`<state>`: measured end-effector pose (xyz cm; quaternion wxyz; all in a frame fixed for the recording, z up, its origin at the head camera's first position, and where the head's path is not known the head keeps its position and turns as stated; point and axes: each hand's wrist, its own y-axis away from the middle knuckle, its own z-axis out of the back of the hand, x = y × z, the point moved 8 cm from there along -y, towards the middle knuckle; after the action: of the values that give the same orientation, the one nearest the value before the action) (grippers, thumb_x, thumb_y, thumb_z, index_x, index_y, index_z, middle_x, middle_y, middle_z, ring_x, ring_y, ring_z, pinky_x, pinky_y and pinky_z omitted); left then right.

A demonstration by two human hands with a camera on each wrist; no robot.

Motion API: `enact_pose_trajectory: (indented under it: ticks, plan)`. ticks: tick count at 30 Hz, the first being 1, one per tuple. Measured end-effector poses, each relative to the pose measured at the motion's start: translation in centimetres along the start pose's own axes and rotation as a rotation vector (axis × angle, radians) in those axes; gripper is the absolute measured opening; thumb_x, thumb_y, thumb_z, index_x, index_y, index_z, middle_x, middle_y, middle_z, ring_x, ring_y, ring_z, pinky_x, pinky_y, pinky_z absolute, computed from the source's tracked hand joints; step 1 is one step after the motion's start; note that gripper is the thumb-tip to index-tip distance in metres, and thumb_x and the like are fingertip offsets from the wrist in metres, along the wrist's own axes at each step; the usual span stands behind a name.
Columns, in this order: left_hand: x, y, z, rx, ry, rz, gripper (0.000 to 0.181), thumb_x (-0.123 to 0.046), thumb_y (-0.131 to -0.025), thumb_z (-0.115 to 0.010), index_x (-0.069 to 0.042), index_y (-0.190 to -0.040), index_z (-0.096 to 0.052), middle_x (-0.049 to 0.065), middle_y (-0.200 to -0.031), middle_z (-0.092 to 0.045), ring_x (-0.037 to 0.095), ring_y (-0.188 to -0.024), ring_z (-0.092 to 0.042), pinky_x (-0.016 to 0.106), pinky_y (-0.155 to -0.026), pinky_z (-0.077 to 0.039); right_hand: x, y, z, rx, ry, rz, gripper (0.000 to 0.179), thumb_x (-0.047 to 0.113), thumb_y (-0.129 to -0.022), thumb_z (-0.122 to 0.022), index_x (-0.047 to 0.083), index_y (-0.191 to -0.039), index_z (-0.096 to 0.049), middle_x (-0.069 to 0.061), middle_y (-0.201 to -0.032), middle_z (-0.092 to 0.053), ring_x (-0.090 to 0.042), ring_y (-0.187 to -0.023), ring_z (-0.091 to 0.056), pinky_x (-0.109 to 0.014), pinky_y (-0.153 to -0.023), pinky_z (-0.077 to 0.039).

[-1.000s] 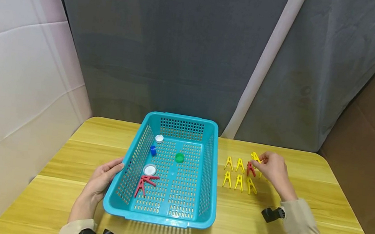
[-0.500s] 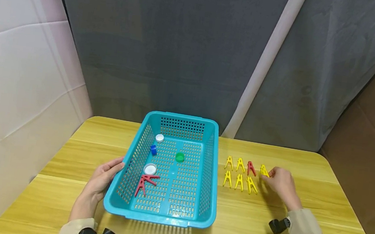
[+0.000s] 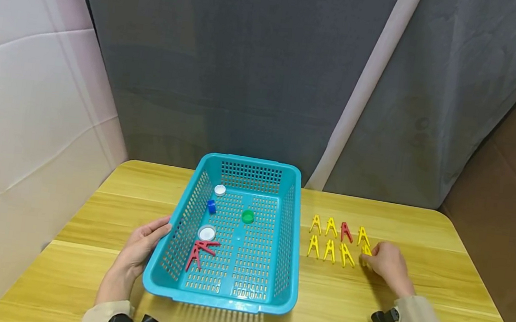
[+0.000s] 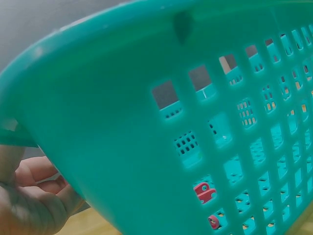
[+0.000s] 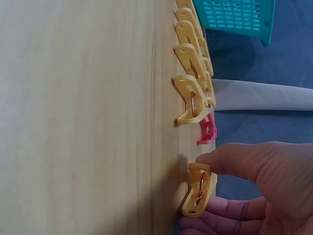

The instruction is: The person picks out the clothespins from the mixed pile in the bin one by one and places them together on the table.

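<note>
My left hand [image 3: 135, 248] grips the left rim of a blue-green plastic basket [image 3: 293, 271]; in the left wrist view its fingers [image 4: 36, 169] curl beside the basket's outer wall. To the right of the basket, my right hand [image 3: 389, 263] pinches a yellow clothespin [image 3: 366, 254] at the right end of the front row, low at the tabletop. The right wrist view shows this clothespin [image 5: 197, 193] between thumb and fingers. Several other yellow clothespins [image 3: 329, 251] stand in two rows, with one red clothespin [image 3: 346, 232] in the back row.
Inside the basket lie two red clothespins [image 3: 194, 257], a blue cap [image 3: 211, 206], a green cap [image 3: 247, 216] and two white caps [image 3: 207, 233]. The wooden table [image 3: 326, 317] ends at a grey cloth [image 3: 248, 75] behind.
From above the back row, my right hand has moved right and then toward me with a yellow clothespin. My left hand and the basket stay almost still.
</note>
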<state>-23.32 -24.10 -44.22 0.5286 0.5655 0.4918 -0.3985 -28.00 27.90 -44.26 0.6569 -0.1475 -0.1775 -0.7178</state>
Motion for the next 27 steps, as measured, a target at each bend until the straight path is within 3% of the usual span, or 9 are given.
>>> enact_pose_trajectory:
  ticks: [8,14,21,27]
  plan:
    - [0.0,0.0,-0.1,0.001,0.007,-0.004,0.057,-0.012,-0.094,-0.053,0.012,-0.14,-0.031,-0.007,-0.091,-0.067,0.009,-0.082,-0.065,0.027,-0.072,-0.055,-0.1,0.1,-0.5,0.012,0.03,-0.006,0.034,0.025,-0.078,-0.073,0.007,-0.064,-0.048,-0.002,-0.057,-0.044,-0.017,-0.053,-0.043,-0.027,-0.048,-0.031]
    - [0.1,-0.1,-0.2,0.01,0.013,-0.006,0.057,-0.012,-0.094,-0.053,0.012,-0.14,-0.029,-0.008,-0.091,-0.067,0.009,-0.082,-0.065,0.027,-0.072,-0.055,0.7,0.1,0.5,-0.014,0.016,0.027,0.033,0.028,-0.085,-0.068,0.005,-0.067,-0.051,-0.003,-0.058,-0.047,-0.016,-0.05,-0.043,-0.028,-0.046,-0.034]
    - [0.0,0.0,-0.1,0.009,0.015,-0.012,0.056,-0.012,-0.094,-0.053,0.013,-0.139,-0.031,-0.008,-0.089,-0.068,0.009,-0.081,-0.066,0.027,-0.071,-0.055,4.0,-0.8,2.8,-0.075,-0.052,0.089,0.027,0.023,-0.089,-0.063,0.001,-0.076,-0.054,-0.004,-0.06,-0.049,-0.015,-0.049,-0.041,-0.028,-0.046,-0.034]
    - [0.0,0.0,-0.2,0.006,0.02,-0.005,0.056,-0.012,-0.094,-0.053,0.013,-0.139,-0.03,-0.007,-0.089,-0.068,0.009,-0.081,-0.066,0.026,-0.071,-0.055,7.6,-2.2,3.9,-0.08,-0.081,0.122,0.026,0.023,-0.09,-0.061,0.0,-0.08,-0.056,-0.004,-0.062,-0.05,-0.015,-0.052,-0.042,-0.027,-0.047,-0.035]
